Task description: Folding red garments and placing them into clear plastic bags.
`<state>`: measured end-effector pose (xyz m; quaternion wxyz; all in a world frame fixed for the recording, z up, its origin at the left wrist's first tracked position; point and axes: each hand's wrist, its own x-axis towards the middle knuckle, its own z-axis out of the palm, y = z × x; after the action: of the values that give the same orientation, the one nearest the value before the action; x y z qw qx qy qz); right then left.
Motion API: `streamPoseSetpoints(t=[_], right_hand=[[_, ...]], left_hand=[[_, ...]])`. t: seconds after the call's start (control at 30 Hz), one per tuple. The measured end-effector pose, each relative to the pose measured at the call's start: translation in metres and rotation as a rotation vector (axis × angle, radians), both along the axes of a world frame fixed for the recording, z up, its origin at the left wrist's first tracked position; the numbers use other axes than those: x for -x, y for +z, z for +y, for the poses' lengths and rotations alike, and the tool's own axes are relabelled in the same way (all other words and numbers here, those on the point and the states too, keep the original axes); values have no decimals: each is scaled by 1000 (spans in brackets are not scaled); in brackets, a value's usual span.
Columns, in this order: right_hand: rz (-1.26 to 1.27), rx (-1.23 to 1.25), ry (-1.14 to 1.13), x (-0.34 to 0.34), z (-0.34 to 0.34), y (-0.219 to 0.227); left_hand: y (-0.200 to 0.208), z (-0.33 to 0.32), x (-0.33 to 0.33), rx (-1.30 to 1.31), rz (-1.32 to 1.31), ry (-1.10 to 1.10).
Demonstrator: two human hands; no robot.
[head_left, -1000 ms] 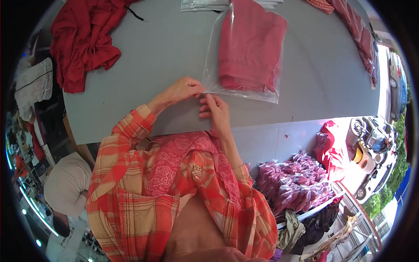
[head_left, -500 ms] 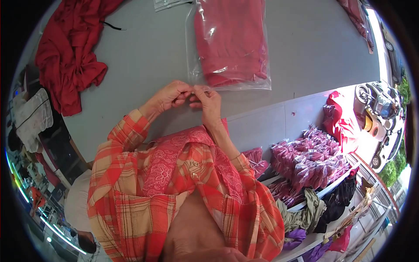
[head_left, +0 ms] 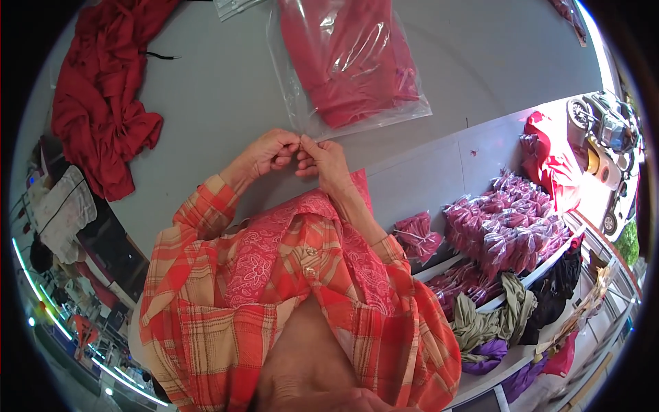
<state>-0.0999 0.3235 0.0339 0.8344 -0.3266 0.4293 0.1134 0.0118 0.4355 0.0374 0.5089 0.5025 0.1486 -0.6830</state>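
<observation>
A clear plastic bag [head_left: 412,110] with a folded red garment [head_left: 343,65] in it lies on the grey table, slightly askew. At its near left corner my two hands meet. My left hand [head_left: 272,151] is curled, thumb and forefinger pinched on the bag's corner. Against it, my right hand [head_left: 322,163] pinches at the same spot, its other fingers loosely bent. What exactly lies between the fingertips is too small to see clearly. A crumpled red garment [head_left: 110,103] with a black drawstring [head_left: 161,55] spreads over the table's left side.
Another clear bag [head_left: 233,7] lies at the table's far edge. Below the table's right edge [head_left: 480,117], many bagged red bundles [head_left: 511,223] are heaped beside green cloth [head_left: 498,309] and black cloth [head_left: 556,295]. Vehicles [head_left: 611,130] stand outside at right.
The view has turned a little. The bag has swung askew, its near right corner now farther away, while its near left corner stays at my fingertips. Both hands keep their pinch.
</observation>
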Motion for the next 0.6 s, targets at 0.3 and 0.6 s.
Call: streamPoseSetpoints(t=[0.3, 0.6], right_hand=[[-74, 102, 18, 7, -6, -6], [-75, 339, -167, 24, -97, -6]], left_hand=[[12, 3, 2, 9, -63, 27], [29, 2, -1, 46, -78, 108]])
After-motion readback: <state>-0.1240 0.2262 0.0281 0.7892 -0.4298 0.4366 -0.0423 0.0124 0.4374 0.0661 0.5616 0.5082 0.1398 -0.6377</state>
